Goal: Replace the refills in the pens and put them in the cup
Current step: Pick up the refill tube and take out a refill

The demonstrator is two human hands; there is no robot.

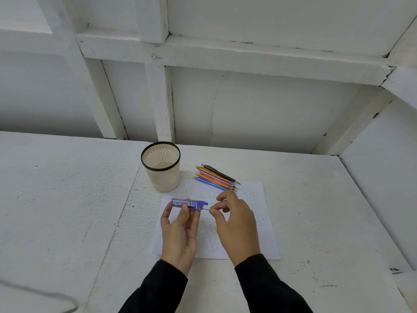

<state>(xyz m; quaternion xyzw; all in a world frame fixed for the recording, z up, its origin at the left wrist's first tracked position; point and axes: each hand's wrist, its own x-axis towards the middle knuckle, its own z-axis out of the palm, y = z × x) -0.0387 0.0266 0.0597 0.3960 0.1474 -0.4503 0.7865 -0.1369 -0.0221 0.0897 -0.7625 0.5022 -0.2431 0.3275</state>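
My left hand holds a small blue refill case marked 2B between thumb and fingers, lying sideways above the paper. A thin lead sticks out of the case's right end, and my right hand pinches its tip with thumb and forefinger. Several coloured pens lie side by side on the table beyond my right hand. A cream slotted cup with a black rim stands upright to their left, nothing showing inside.
A white sheet of paper with scribbled lines lies under my hands on the white table. A white wall with beams rises behind. A pale cable runs along the lower left.
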